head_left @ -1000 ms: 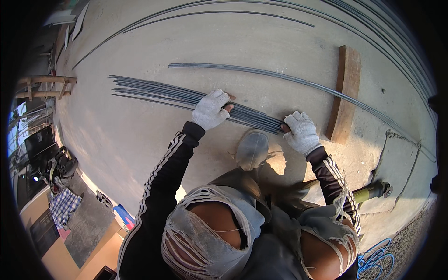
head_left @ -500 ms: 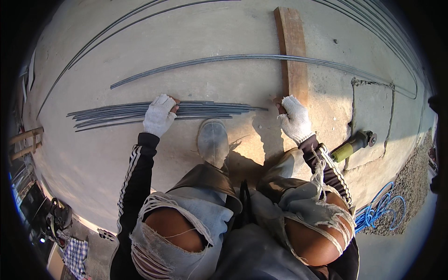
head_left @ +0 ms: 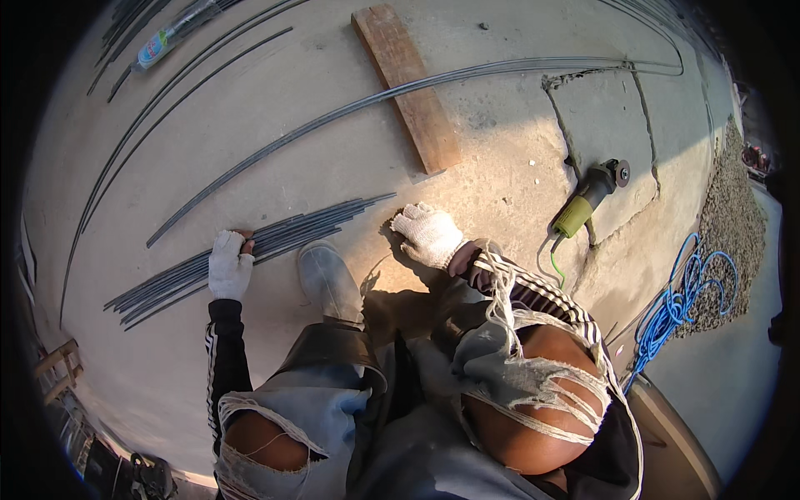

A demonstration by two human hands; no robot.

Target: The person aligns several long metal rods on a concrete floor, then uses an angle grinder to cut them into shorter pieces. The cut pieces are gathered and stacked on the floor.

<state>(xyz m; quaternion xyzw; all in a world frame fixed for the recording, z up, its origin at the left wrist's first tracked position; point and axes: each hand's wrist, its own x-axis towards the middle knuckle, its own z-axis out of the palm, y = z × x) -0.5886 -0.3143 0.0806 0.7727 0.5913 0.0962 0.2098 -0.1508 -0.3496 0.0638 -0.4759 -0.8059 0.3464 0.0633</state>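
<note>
A bundle of thin grey steel rods [head_left: 292, 235] lies on the concrete floor in front of my left boot [head_left: 327, 283], slanting up to the right. My left hand [head_left: 229, 267], in a white knit glove with bare fingertips, is closed on the middle of the bundle. To the right of the rod ends is my right hand [head_left: 429, 236], gloved the same way and low over the sunlit floor. Its fingers are curled under, and anything inside them is hidden.
Beyond the bundle, long bent rods [head_left: 317, 125] cross a wooden plank [head_left: 408, 92]. A green angle grinder [head_left: 587, 200] lies to the right, near floor cracks. Farther right are a coiled blue cable [head_left: 679, 292] and gravel [head_left: 725, 225]. A plastic bottle [head_left: 171, 37] lies at far left.
The view has turned and shifted right, so the floor items appear tilted and farther left. My left hand stays at the bundle; my right hand's fingers now curl downward near the rod ends.
</note>
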